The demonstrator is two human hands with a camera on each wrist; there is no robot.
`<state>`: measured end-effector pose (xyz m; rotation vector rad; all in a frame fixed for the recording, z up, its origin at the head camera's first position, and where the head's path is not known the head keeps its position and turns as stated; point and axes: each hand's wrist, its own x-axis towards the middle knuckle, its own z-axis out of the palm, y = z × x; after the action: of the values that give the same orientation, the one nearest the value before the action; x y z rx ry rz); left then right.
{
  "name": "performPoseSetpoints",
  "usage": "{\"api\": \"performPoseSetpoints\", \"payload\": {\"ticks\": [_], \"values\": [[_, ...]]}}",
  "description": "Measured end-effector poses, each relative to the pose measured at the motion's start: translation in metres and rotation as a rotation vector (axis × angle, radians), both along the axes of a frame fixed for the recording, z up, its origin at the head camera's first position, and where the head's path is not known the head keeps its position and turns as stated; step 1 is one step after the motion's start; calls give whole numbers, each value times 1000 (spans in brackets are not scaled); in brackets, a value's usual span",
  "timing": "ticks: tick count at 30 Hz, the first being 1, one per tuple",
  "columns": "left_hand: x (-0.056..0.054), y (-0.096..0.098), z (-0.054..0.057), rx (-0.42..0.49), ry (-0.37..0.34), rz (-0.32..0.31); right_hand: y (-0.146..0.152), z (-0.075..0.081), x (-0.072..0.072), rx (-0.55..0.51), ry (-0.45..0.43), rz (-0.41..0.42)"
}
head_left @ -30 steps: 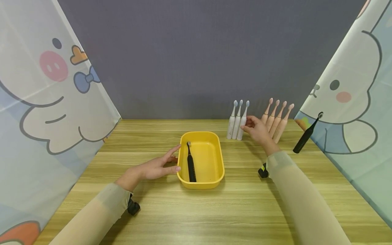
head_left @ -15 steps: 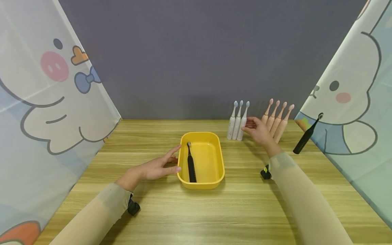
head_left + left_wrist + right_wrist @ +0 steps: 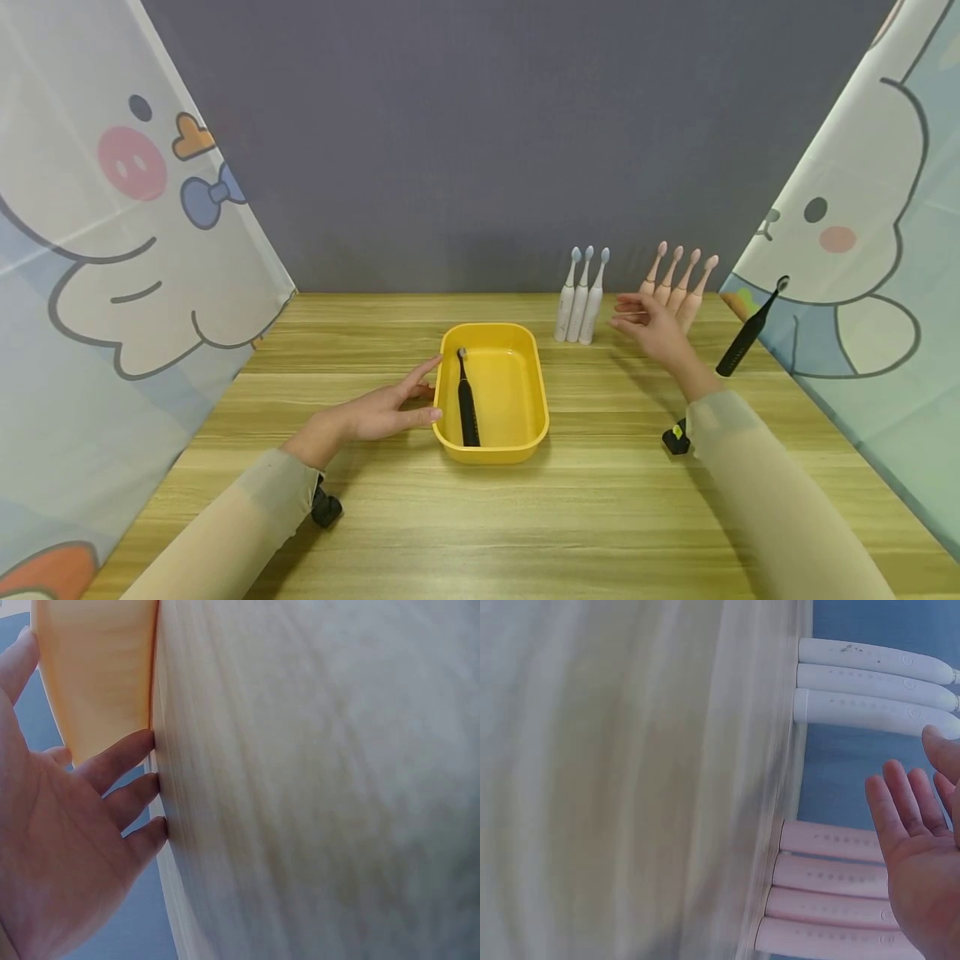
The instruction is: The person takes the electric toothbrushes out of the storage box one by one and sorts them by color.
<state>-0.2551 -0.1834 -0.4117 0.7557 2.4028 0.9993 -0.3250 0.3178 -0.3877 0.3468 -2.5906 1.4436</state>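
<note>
My left hand (image 3: 375,412) rests against the left side of a yellow tray (image 3: 543,400), fingers and thumb spread; the left wrist view shows its fingertips by the tray's wall (image 3: 97,675) and the tabletop. A black electric toothbrush (image 3: 468,408) lies inside along the left wall. My right hand (image 3: 660,333) is in the air between two rows, holding nothing. Three white electric toothbrushes (image 3: 577,312) stand upright to its left, apart from it. Several pink electric toothbrushes (image 3: 693,304) stand behind and right of it, their lower parts partly hidden by the hand in the head view.
Another black electric toothbrush (image 3: 742,342) stands at the far right, near the printed side curtain (image 3: 847,317). A dark grey panel (image 3: 480,167) rises behind the wooden table (image 3: 465,533). A second printed curtain (image 3: 150,250) borders the left.
My right hand has let go of the rightmost white electric toothbrush and drawn back to the right. The white row stays standing. My left hand and the tray have not visibly moved.
</note>
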Motion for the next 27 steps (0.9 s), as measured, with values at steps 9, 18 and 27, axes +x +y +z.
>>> {"api": "performPoseSetpoints", "payload": {"ticks": [9,18,27], "values": [[1,0,1,-6,-1,2,4,2,20,22,-30,59],[1,1,2,-3,-3,-2,-16,6,41,-7,-33,144],[1,1,1,-15,2,1,-44,11,52,-56,-58,244]]}}
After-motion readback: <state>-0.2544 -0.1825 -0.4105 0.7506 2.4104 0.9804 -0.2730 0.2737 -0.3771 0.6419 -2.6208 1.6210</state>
